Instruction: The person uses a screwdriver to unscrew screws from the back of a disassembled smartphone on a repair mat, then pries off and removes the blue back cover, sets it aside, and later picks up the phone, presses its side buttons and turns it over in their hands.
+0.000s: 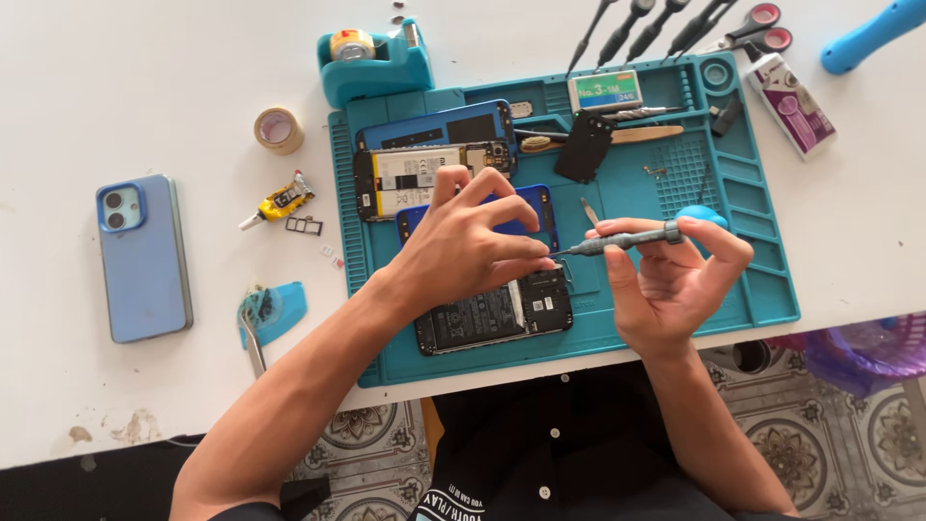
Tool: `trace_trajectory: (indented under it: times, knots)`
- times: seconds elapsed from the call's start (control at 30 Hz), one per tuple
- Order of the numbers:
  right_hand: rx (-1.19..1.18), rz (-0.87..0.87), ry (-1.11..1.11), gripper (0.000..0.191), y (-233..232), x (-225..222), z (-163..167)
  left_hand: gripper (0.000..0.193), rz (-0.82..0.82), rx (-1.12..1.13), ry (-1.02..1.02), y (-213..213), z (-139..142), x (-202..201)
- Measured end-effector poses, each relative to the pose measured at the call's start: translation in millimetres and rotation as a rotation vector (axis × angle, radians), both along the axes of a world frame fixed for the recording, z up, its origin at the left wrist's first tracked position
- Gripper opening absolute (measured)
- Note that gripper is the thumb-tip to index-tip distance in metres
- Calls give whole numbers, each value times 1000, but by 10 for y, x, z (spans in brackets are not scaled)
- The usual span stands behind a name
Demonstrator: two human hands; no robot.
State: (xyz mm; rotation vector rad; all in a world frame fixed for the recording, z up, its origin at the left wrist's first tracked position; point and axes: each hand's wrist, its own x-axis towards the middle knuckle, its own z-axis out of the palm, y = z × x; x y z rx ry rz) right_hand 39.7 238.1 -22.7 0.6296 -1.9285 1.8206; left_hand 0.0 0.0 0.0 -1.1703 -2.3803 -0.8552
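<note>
Head view: right hand (666,280) grips screwdriver (627,238), tip seemingly meeting left hand (463,246) pinching above opened phone (494,314).

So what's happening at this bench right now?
A person works over a teal repair mat. The right hand holds a slim grey screwdriver sideways, its tip pointing at the left hand, whose fingertips pinch at it above an opened phone. More opened phones lie behind; an intact blue phone sits off the mat.
</note>
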Motion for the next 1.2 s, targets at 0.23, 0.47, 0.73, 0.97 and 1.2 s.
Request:
trace_trajectory:
  times: [0.23,0.47,0.73,0.97,1.2]
  knots:
    - [17,6,51,54,35,-4,-62,18,11,25,12,23,-22,4]
    - [18,7,55,55,37,-10,-60,18,10,29,17,24,-24,-5]
    - [17,21,44,55,44,-1,-61,18,8,24,13,23,-9,2]
    - [17,16,59,55,24,-7,-53,19,6,10,5,34,-6,-2]
    - [33,22,53,54,14,-2,-54,19,6,10,-5,38,-3,0]
